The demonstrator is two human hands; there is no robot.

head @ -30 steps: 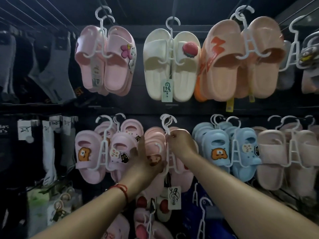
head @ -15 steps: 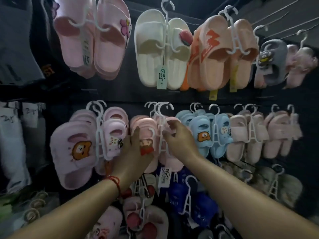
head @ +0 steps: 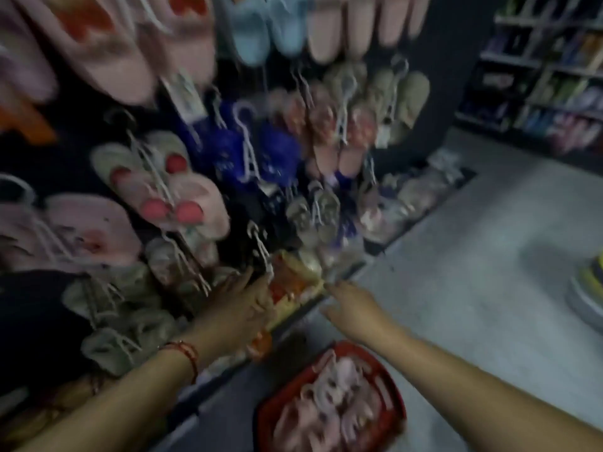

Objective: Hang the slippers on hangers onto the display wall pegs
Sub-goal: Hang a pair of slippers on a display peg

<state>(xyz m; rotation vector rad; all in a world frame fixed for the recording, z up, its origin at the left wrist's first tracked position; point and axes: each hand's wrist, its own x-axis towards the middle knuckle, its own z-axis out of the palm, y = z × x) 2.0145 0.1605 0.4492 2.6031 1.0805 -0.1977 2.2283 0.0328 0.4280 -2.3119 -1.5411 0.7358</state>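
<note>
The view is blurred and tilted down. A red basket [head: 396,415] on the floor holds several pale pink slippers on white hangers [head: 329,399]. My left hand [head: 241,305], with a red string at the wrist, reaches out low beside the bottom rows of the display wall, fingers extended and holding nothing. My right hand [head: 350,308] is stretched forward above the basket, fingers straight and empty. Slippers on hangers fill the wall: blue pairs [head: 251,151], pink pairs with red dots [head: 169,190] and grey ones [head: 127,337].
Grey floor [head: 473,256] spreads to the right of the wall's base. Shelves with goods [head: 548,76] stand at the far right. A stack of pale round things [head: 587,288] sits at the right edge. Packaged goods [head: 408,197] lie along the wall's foot.
Both hands have let go of the pink slipper pair on the middle peg and dropped low. The view swung down and right, bringing the floor and red basket into sight.
</note>
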